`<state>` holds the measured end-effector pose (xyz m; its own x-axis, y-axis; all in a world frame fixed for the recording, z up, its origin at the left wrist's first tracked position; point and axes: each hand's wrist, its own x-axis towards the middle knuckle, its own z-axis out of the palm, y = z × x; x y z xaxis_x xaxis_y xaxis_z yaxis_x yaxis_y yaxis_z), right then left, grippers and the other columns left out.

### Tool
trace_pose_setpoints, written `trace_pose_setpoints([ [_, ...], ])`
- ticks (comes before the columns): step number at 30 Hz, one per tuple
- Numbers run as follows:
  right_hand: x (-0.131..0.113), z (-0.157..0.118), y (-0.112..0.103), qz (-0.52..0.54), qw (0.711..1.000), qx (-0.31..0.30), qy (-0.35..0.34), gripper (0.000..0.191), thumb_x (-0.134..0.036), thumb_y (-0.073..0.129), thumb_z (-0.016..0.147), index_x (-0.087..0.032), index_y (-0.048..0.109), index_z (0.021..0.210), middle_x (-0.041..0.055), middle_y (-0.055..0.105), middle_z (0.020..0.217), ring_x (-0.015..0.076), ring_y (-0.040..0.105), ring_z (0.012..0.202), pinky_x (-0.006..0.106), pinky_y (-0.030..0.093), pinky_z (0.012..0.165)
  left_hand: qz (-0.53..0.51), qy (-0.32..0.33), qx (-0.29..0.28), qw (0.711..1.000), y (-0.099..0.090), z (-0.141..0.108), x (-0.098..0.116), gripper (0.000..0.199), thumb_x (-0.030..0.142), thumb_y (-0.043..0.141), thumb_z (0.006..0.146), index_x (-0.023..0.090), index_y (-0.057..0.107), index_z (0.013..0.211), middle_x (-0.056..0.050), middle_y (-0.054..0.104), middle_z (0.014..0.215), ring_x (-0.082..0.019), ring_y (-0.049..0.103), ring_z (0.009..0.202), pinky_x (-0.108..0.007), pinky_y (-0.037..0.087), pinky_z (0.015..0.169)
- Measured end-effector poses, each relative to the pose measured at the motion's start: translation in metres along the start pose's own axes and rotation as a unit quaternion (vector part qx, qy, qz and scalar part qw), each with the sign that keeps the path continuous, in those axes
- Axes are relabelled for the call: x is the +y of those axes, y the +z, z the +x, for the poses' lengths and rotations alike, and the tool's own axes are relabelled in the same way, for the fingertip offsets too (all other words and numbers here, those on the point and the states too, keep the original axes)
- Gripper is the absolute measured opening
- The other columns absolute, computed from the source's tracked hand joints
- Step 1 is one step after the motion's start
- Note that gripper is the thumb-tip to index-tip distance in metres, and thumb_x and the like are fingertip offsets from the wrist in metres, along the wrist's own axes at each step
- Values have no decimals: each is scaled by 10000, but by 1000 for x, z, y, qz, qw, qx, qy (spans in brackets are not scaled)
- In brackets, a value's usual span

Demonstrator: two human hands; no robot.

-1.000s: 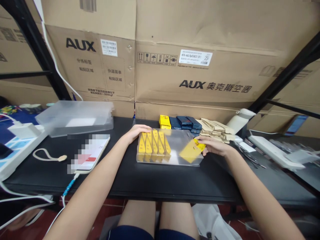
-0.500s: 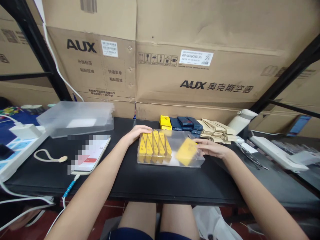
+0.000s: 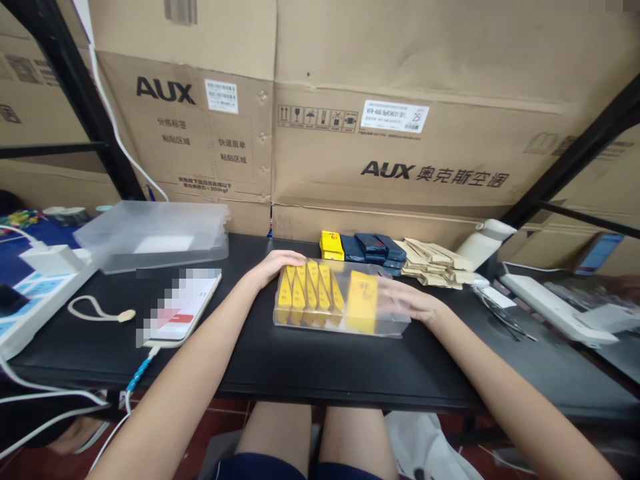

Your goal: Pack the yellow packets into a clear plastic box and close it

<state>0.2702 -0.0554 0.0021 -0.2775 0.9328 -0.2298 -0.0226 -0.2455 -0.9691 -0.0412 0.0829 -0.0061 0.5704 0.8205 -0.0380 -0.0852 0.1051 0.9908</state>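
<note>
The right hand (image 3: 407, 301) lies inside the clear plastic box (image 3: 395, 327), fingers stretched flat and pressing a yellow packet (image 3: 361, 301) upright against the row of yellow packets (image 3: 307, 293) already packed there; the fingers are loosely spread on the packet's face, not curled round it. Across that row, the left hand (image 3: 273, 263) rests open on the box's far left corner, palm down, steadying it. Just beyond the hands, against the cardboard cartons (image 3: 400, 147), stand a small yellow box (image 3: 331, 244), dark blue packets (image 3: 373, 245) and a heap of brown paper sleeves (image 3: 433, 261). Well to the left of the left hand a phone (image 3: 177, 310) lies on the black table (image 3: 310, 363), with a stack of clear trays (image 3: 155, 233) behind it.
</note>
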Motion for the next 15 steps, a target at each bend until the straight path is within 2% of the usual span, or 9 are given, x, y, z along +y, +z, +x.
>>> trace_pose_setpoints([
  [5, -4, 0, 16, -21, 999, -31, 23, 559, -273, 723, 713, -246, 555, 1245, 76, 578, 1292, 281, 561, 1166, 425, 500, 939, 10, 1, -9, 1000, -1, 2, -2, 313, 251, 790, 526, 164, 743, 823, -83, 724, 847, -262, 654, 847, -408, 464, 874],
  [10, -6, 5, 31, -44, 999, -10, 0, 643, -218, 778, 654, -214, 536, 1250, 94, 585, 1283, 273, 576, 1147, 435, 456, 987, 12, -5, -12, 1000, -1, 2, -1, 336, 250, 795, 516, 156, 738, 833, -73, 724, 845, -250, 653, 846, -397, 463, 873],
  [15, -5, 8, 38, -24, 999, 19, 15, 483, -222, 784, 637, -170, 647, 1098, 107, 642, 1197, 283, 615, 1085, 417, 470, 973, -1, -11, -9, 1000, 0, 1, 1, 329, 238, 797, 503, 154, 737, 816, -65, 724, 835, -237, 651, 838, -386, 461, 874],
])
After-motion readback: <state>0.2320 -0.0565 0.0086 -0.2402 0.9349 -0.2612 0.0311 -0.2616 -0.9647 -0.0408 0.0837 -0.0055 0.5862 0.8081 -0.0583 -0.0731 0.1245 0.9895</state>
